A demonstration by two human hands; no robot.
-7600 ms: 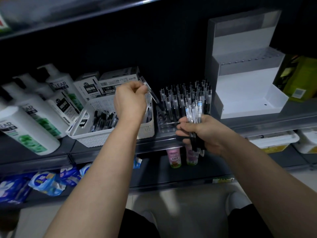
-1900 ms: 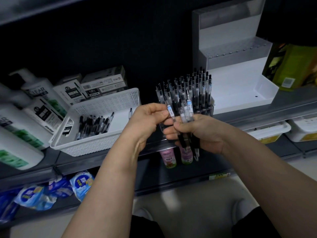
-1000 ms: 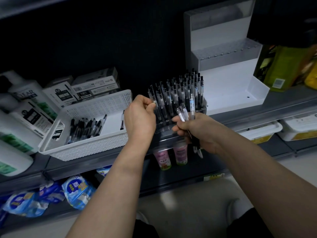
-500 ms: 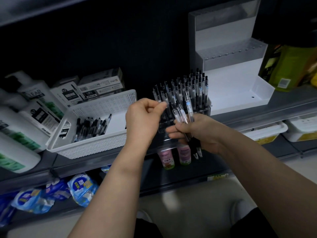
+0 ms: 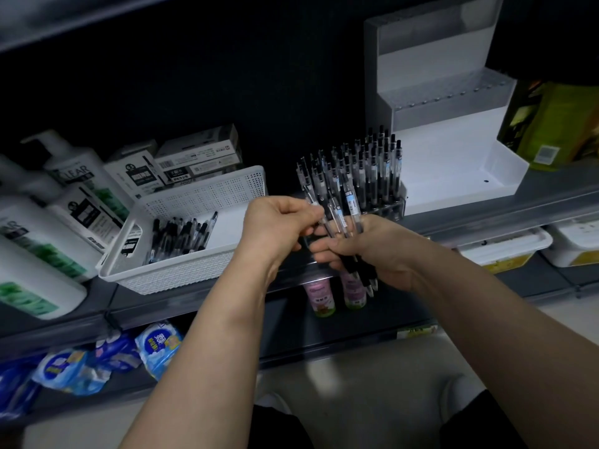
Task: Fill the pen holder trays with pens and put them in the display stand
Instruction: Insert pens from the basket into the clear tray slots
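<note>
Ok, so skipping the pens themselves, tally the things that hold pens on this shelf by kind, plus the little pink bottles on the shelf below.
White mesh basket: 1
Clear pen holder tray: 1
White display stand: 1
Small pink bottles: 2
Total: 5

Two arms of one person reach in from the bottom edge. The left forearm (image 5: 207, 345) and the right forearm (image 5: 479, 319) are bare from the frame edge to the wrist. The left hand (image 5: 275, 228) and right hand (image 5: 379, 251) are bare too. Low down, black cloth (image 5: 282, 429) covers the legs, one patch at bottom centre and another at the bottom right corner. Above each patch sits a pale rounded shape (image 5: 462, 395), too blurred to identify.
</note>
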